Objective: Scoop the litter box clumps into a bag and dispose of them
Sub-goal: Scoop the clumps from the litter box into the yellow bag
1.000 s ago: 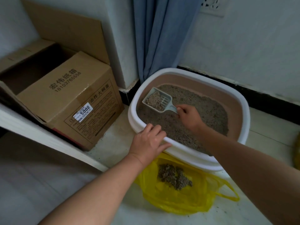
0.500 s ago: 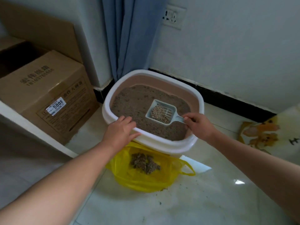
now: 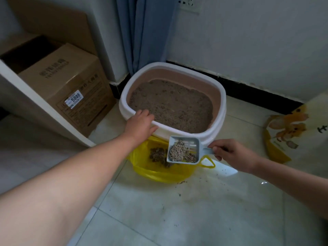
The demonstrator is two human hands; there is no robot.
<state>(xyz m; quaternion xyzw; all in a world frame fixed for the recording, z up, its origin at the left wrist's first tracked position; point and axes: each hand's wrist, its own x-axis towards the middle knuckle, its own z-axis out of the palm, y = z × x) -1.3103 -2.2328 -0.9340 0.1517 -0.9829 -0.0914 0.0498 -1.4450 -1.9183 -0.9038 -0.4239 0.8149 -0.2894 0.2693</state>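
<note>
A white litter box (image 3: 223, 96) with a pink inner wall stands on the floor, filled with grey-brown litter (image 3: 170, 105). My left hand (image 3: 140, 125) rests on its near rim, fingers lying over the edge. My right hand (image 3: 232, 154) grips the handle of a pale blue slotted scoop (image 3: 191, 141) that carries a clump (image 3: 177, 152). The scoop hangs over an open yellow plastic bag (image 3: 159, 174) on the floor in front of the box. Dark clumps (image 3: 157, 154) lie inside the bag.
A cardboard box (image 3: 71, 86) stands at left beside a white shelf edge (image 3: 35, 102). A blue curtain (image 3: 142, 32) hangs behind the litter box. A yellow printed bag (image 3: 287, 130) lies at right. Litter crumbs are scattered over the pale floor tiles (image 3: 195, 210).
My right hand has carried the loaded scoop out of the litter box and toward me, over the yellow bag. My left hand has stayed on the rim.
</note>
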